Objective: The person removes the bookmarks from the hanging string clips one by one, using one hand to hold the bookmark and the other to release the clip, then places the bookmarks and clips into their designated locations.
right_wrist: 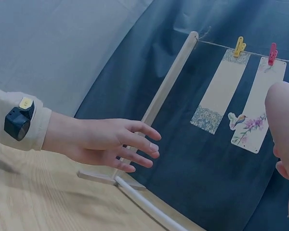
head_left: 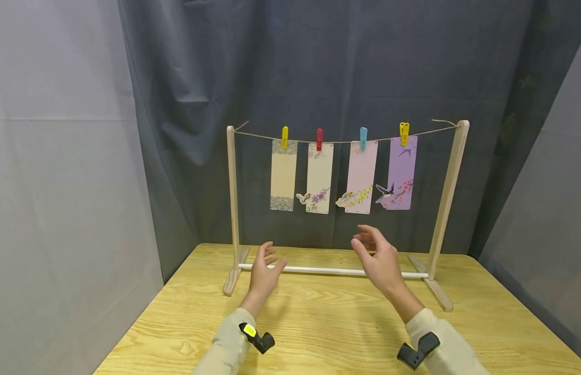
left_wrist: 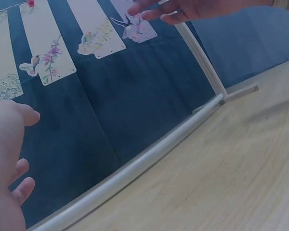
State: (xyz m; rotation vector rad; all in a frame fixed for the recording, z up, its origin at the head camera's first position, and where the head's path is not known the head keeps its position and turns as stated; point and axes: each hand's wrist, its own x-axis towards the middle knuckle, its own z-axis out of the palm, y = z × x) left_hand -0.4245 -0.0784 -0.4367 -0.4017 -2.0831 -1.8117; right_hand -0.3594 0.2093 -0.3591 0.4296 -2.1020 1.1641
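Note:
Several bookmarks hang in a row from a string (head_left: pixel 339 142), each clipped by a clothespin. From the left they are a beige bookmark (head_left: pixel 283 174) under a yellow clothespin (head_left: pixel 284 137), a cream one (head_left: pixel 319 174) under a red clothespin (head_left: pixel 319 139), a pink one (head_left: pixel 362 174) under a blue clothespin (head_left: pixel 363 138), and a purple one (head_left: pixel 402 169) under a yellow clothespin (head_left: pixel 404 134). My left hand (head_left: pixel 264 273) is raised below the beige bookmark, fingers relaxed, holding nothing. My right hand (head_left: pixel 381 260), empty with loosely bent fingers, hovers below the pink and purple bookmarks.
A wooden stand with a left post (head_left: pixel 233 198), a right post (head_left: pixel 449 200) and a white bottom rod (head_left: pixel 318 270) carries the string. It stands on a wood-grain table (head_left: pixel 318 323) before a dark curtain (head_left: pixel 318 62). Pale cloth (head_left: pixel 65 156) hangs at the left.

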